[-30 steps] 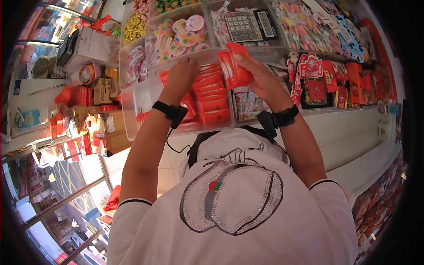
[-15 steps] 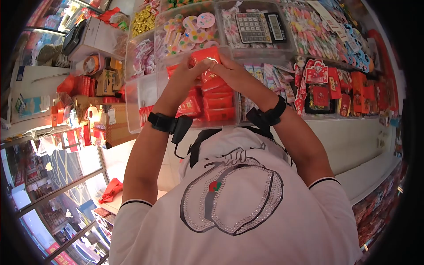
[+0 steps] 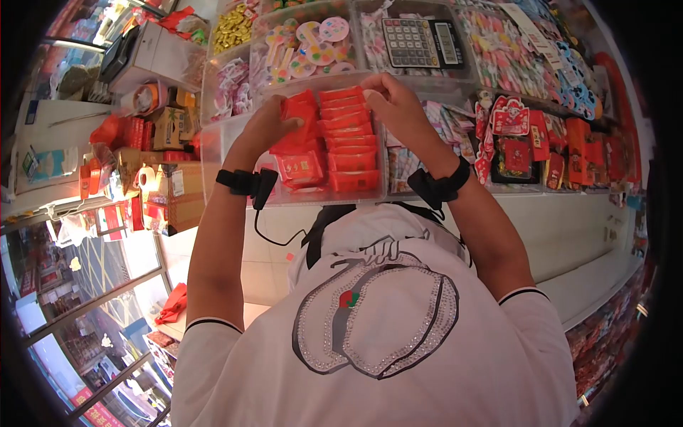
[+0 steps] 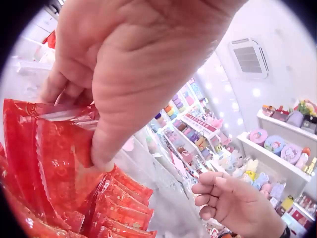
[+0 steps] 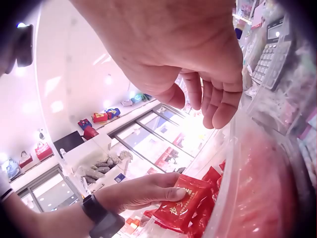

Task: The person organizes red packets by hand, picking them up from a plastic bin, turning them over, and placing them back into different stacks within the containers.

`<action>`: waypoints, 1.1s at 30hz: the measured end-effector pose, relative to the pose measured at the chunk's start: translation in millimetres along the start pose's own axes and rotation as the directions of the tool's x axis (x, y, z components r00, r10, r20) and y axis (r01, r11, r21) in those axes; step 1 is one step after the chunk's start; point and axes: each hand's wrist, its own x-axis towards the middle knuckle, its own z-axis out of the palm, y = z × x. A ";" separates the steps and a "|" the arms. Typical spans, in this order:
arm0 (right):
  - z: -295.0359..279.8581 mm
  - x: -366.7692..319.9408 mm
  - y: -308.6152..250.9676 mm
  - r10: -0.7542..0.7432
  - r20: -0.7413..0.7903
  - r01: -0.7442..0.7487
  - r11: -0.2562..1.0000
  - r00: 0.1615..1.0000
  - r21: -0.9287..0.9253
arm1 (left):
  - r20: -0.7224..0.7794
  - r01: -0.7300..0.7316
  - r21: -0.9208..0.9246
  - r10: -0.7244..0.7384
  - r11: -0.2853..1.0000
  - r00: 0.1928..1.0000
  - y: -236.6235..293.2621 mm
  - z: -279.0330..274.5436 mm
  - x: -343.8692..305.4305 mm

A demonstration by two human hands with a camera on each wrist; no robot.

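Left hand [image 3: 265,124] pinching red packets [image 4: 59,158], right hand [image 3: 395,105] loosely relaxed, clear bin [image 3: 313,82] holding stacked red pouches [image 3: 350,146]

Left hand [image 3: 262,129] grips red packets [image 3: 302,114] — right hand [image 3: 400,108] near another row [image 3: 350,135]; calculator [image 3: 420,44] beyond

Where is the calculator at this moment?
In the head view, the calculator lies upper right of centre, on wrapped goods, beyond the right hand and to the right of a pink disc.
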 end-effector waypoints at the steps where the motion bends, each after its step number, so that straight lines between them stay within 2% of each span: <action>1: -0.6 -1.0 3.4 -0.011 -0.011 0.010 1.000 1.000 -0.021 | -0.071 -0.025 0.123 0.034 0.992 0.997 1.9 1.3 -1.1; 3: -1.2 -2.6 9.4 -0.009 -0.012 0.008 0.999 1.000 -0.031 | -0.199 -0.044 0.366 0.125 0.929 0.972 8.7 3.7 -5.7; 6: -1.4 -4.1 13.5 -0.010 -0.018 0.009 1.000 1.000 -0.028 | -0.255 -0.108 0.553 0.291 0.826 0.922 24.5 2.4 -4.7; 9: -5.8 -3.9 10.8 -0.012 -0.020 0.010 0.997 1.000 -0.073 | -0.241 -0.146 0.434 0.271 0.889 0.932 48.7 5.7 3.0; 12: -10.9 0.9 4.1 -0.055 -0.016 0.052 0.988 0.998 -0.148 | -0.179 -0.257 0.286 0.315 0.923 0.932 62.3 19.9 15.3; 15: -14.1 6.2 1.8 -0.154 -0.026 0.144 0.962 0.988 -0.231 | -0.142 -0.307 0.434 0.401 0.847 0.905 57.4 40.8 29.2; 18: -17.2 6.2 -3.8 -0.187 -0.033 0.169 0.939 0.982 -0.299 | -0.132 -0.258 0.582 0.403 0.771 0.906 48.0 55.0 35.7; 21: -19.3 9.8 -1.5 -0.263 -0.007 0.234 0.870 0.965 -0.433 | -0.156 -0.250 0.631 0.436 0.734 0.886 40.4 61.5 38.4; 25: -18.5 12.3 1.1 -0.320 0.027 0.277 0.772 0.947 -0.571 | -0.151 -0.265 0.630 0.451 0.730 0.880 34.4 64.5 46.2; 28: -16.3 15.3 10.2 -0.378 0.032 0.321 0.737 0.925 -0.594 | -0.153 -0.283 0.597 0.453 0.751 0.878 32.8 64.1 50.6; 33: -15.2 23.9 23.3 -0.376 0.085 0.341 0.694 0.923 -0.634 | -0.111 -0.348 0.536 0.473 0.769 0.874 32.5 57.7 48.0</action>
